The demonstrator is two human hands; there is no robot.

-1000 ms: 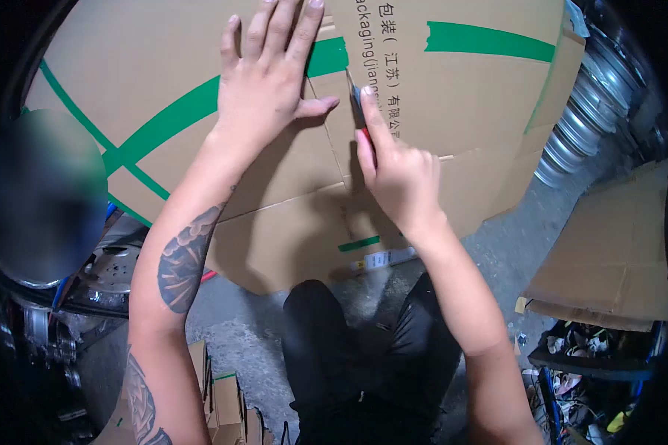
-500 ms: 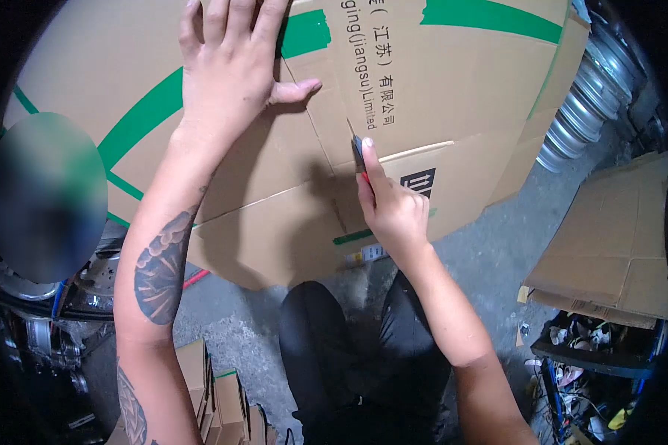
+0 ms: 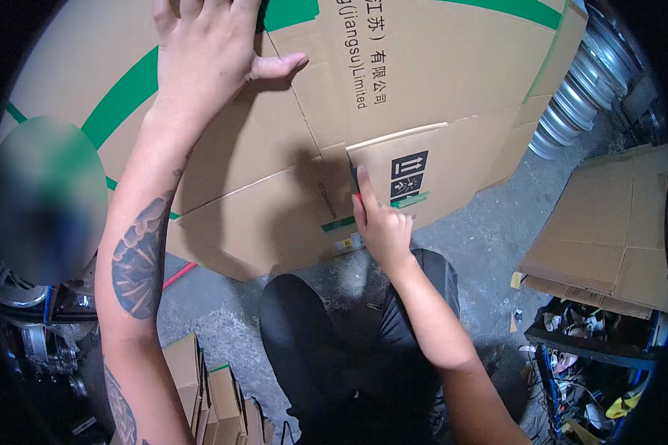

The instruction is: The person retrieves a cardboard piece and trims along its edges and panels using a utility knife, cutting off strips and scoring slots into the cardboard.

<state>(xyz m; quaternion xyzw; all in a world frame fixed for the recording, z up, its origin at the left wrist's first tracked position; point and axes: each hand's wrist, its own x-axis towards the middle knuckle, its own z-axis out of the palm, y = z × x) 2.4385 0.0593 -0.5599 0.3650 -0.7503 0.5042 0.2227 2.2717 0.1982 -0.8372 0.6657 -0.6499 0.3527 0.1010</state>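
A large sheet of brown cardboard (image 3: 467, 78), printed with black text and marked with green bands, stands before me. My left hand (image 3: 208, 59) lies flat on its upper left part with the fingers spread and the thumb out; the fingertips leave the top of the view. In my right hand (image 3: 384, 228) is a box cutter (image 3: 354, 176) with a dark blade, and a bit of red shows by the thumb. Its blade touches the cardboard just below a pale slit edge (image 3: 397, 133), left of the black handling symbols (image 3: 408, 176). The fingers cover most of the handle.
Stacked silver metal rims (image 3: 579, 100) stand at the upper right. Below them are a folded carton (image 3: 601, 222) and a black-edged bin of scraps (image 3: 586, 341). Cut cardboard pieces (image 3: 226, 400) stand beside my left leg. Metal parts (image 3: 41, 356) crowd the left side.
My right hand has drawn the box cutter down the cardboard toward me, past the slit edge. The cardboard and my left hand appear slightly farther up and left.
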